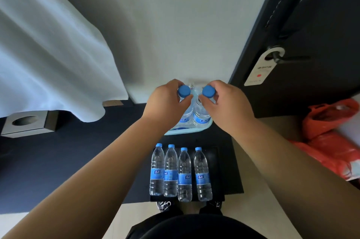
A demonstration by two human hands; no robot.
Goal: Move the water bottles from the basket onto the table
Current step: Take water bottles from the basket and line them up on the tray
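Note:
Two clear water bottles with blue caps stand side by side in a light blue basket point(187, 131) at the far edge of the dark table point(78, 160). My left hand point(165, 102) grips the neck of the left bottle point(185, 114), just under its cap. My right hand point(228, 104) grips the neck of the right bottle point(201, 115) the same way. My hands and arms hide most of the basket. Several more bottles point(181, 172) of the same kind stand in a row on a black tray point(216, 160) nearer to me.
A grey tissue box point(27, 123) sits on the table at the left, below a white curtain point(48, 43). A dark door with a handle and a hanging tag point(263, 67) is at the right. Orange plastic bags point(331, 137) lie at the far right.

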